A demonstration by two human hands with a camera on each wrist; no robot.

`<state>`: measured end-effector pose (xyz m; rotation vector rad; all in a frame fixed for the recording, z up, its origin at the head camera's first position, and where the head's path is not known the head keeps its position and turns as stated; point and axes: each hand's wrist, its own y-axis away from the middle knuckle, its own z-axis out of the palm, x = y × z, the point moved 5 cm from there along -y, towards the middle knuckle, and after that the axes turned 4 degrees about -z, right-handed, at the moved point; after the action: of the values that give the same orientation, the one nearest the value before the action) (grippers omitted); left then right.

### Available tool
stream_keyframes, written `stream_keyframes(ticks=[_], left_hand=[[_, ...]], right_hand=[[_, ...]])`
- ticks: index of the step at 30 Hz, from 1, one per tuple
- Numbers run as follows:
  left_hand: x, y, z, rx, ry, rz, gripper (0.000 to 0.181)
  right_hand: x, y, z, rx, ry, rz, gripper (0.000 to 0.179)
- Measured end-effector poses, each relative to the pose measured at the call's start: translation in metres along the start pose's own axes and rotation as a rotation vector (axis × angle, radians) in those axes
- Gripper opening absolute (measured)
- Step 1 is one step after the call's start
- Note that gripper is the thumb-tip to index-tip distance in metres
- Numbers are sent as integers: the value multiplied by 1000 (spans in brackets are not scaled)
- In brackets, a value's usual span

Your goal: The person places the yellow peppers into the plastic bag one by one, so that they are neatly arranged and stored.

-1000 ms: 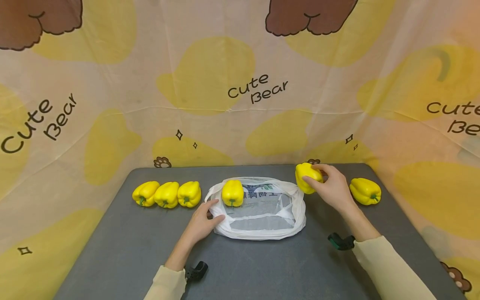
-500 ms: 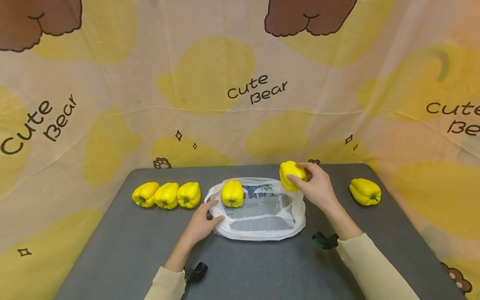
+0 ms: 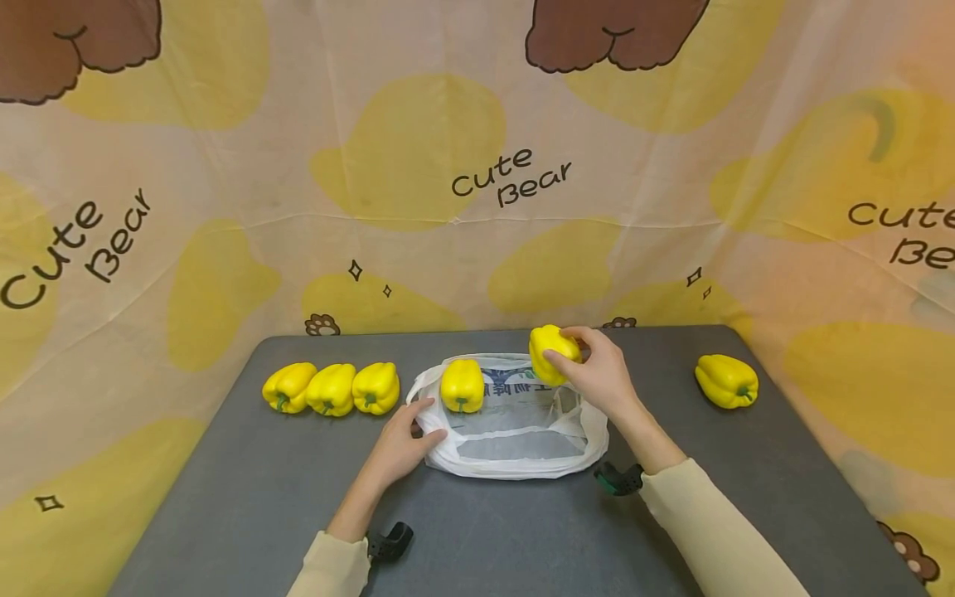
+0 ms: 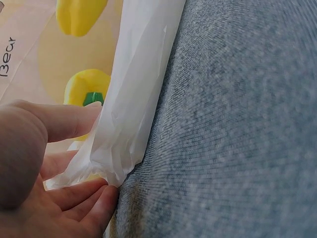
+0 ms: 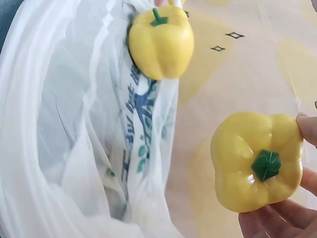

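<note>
A white plastic bag (image 3: 515, 467) lies spread with its mouth open in the middle of the table, dark print on its inner wall. My left hand (image 3: 404, 444) grips the bag's left rim; in the left wrist view its fingers (image 4: 77, 196) are against the plastic. Above the bag's back right part, my right hand (image 3: 601, 371) holds a yellow bell pepper (image 3: 550, 354) between thumb and fingers. That held pepper (image 5: 257, 161) shows its green stem end in the right wrist view. A second bell pepper (image 3: 462, 385) sits in the bag's left part.
Three yellow bell peppers stand in a row left of the bag, the nearest one (image 3: 376, 388) close to its rim. Another pepper (image 3: 727, 381) lies at the far right of the grey table (image 3: 492, 539). A printed cloth (image 3: 418, 149) hangs behind.
My right hand has carried its bell pepper leftward, from beside the bag's right rim to over the bag. My left hand and the other peppers have stayed in place.
</note>
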<state>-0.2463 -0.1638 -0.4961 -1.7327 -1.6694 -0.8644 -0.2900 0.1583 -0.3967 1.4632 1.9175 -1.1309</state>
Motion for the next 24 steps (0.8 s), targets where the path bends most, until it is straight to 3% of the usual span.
stream_keyframes(ticks=[24], left_hand=[[1, 2, 0, -10, -18, -24, 58]], right_hand=[[14, -5, 56, -55, -52, 135, 57]])
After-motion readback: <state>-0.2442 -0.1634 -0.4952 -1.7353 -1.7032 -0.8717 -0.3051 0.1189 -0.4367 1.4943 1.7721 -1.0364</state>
